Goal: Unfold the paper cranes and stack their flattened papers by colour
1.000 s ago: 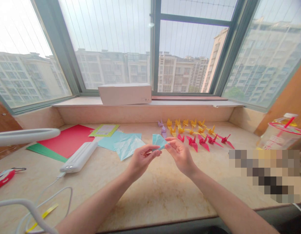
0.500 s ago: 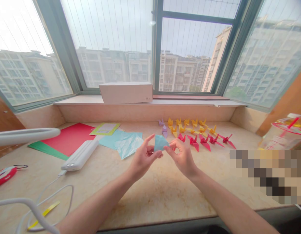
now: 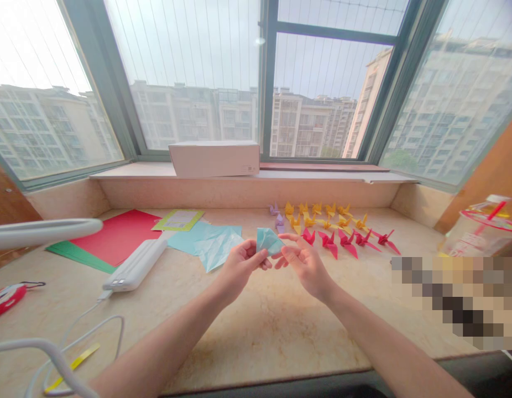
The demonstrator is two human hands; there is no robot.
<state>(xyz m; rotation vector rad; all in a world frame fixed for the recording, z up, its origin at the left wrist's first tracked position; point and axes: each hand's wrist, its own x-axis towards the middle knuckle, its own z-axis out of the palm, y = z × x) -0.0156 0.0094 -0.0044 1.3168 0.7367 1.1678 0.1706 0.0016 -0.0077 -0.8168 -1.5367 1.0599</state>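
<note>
A small folded piece of light blue paper [image 3: 267, 240] is held above the stone table [image 3: 256, 320]. My left hand [image 3: 243, 264] pinches its lower left edge between thumb and fingers. My right hand [image 3: 303, 262] is beside it on the right, fingers loosely spread, with the fingertips near or touching the paper's right edge. Just behind the hands lie rows of folded paper cranes: red ones [image 3: 347, 241], yellow ones [image 3: 322, 214] and purple ones [image 3: 277, 216].
Light blue sheets [image 3: 210, 243], red paper [image 3: 115, 235] and green paper lie at left, with a white power bank [image 3: 135, 264] and its cable. A white box [image 3: 214, 158] sits on the sill. A lidded plastic cup [image 3: 480, 232] stands at right. A lamp arm [image 3: 40, 232] crosses at far left.
The left hand's index finger has curled back onto the paper. The right hand has loosened from its pinch and its fingers have spread. The paper has tilted slightly.
</note>
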